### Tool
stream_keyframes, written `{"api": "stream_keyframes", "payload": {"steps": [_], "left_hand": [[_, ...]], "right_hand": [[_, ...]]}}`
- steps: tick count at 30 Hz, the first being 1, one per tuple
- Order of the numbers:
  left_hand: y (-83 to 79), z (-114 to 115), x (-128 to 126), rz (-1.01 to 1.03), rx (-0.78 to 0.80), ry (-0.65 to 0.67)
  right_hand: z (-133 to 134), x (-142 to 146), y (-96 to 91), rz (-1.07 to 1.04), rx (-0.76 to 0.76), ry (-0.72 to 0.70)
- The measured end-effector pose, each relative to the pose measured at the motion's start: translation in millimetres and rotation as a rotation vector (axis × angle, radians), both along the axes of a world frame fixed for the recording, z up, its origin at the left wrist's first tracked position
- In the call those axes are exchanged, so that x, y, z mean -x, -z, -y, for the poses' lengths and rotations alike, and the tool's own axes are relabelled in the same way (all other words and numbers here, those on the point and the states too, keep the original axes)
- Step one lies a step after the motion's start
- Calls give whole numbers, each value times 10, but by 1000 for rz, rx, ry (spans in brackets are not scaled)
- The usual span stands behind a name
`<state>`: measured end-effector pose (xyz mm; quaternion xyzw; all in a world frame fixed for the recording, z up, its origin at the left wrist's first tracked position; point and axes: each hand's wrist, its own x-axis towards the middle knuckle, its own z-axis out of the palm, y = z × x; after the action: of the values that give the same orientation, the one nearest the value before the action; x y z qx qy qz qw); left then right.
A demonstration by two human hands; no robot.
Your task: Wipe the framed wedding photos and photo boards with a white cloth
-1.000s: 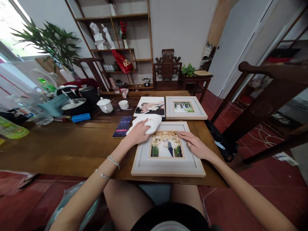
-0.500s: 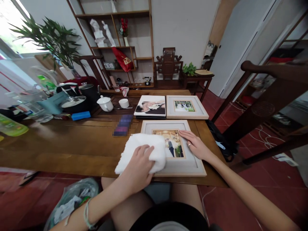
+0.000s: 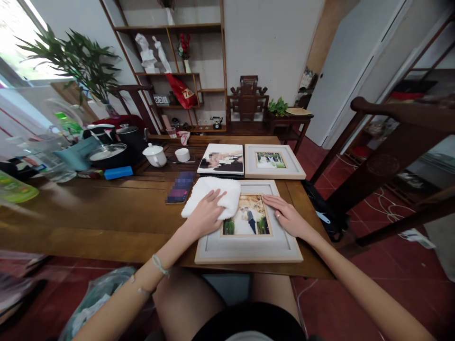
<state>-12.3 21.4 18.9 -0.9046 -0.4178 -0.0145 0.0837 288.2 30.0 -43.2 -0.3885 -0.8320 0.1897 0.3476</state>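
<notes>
A picture frame (image 3: pixel 249 255) with a pale wood edge and a wide light mat lies flat on the table in front of me, a couple's photo (image 3: pixel 249 215) at its middle. My left hand (image 3: pixel 206 214) presses a folded white towel (image 3: pixel 229 192) onto the frame's upper left part, fingers bent over the cloth. The towel hides that corner and hangs over onto the table. My right hand (image 3: pixel 288 217) rests flat with fingers stretched out along the photo's right edge, holding nothing.
Behind lie a second framed photo (image 3: pixel 275 173) and a stack topped by a black-and-white picture (image 3: pixel 220 166). Left of the towel is a phone (image 3: pixel 179 188). Further back stand a lidded white cup (image 3: pixel 154 155), a small white bowl (image 3: pixel 182 155) and a blue block (image 3: pixel 118 172). A trash bin (image 3: pixel 95 293) sits below.
My left hand and the towel have moved up the frame, away from me, uncovering its lower left corner and more of the photo. My right hand stays at the photo's right edge.
</notes>
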Motion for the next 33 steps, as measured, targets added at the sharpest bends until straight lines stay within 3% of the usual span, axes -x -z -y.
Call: {"api": "stream_keyframes", "payload": {"steps": [7,10,13,20,24,26,28,30,33], "left_hand": [[25,1100,-32,56,74,-18],[67,1238,-32,108,64,-40],[91,940,-2,133,46,-70],[61,-174,-58,110,-74,-166],[27,-358,-168,39,-63,-152],[3,-248,-208,22,-45,-139],[-25,3,-235,-3,15,-130],[-40,361,-252,-28,105,-135],[-15,942,-262,-19,119,-190]], "right_hand": [[14,46,-3,6,21,48],[16,41,-22,11,18,43],[18,33,-40,4,13,36],[24,33,-26,-14,-1,38],[26,54,-18,-36,17,63],[29,69,-16,-43,26,74],[36,83,-16,-51,25,89],[45,94,-18,-52,21,101],[49,102,-26,-41,29,104]]}}
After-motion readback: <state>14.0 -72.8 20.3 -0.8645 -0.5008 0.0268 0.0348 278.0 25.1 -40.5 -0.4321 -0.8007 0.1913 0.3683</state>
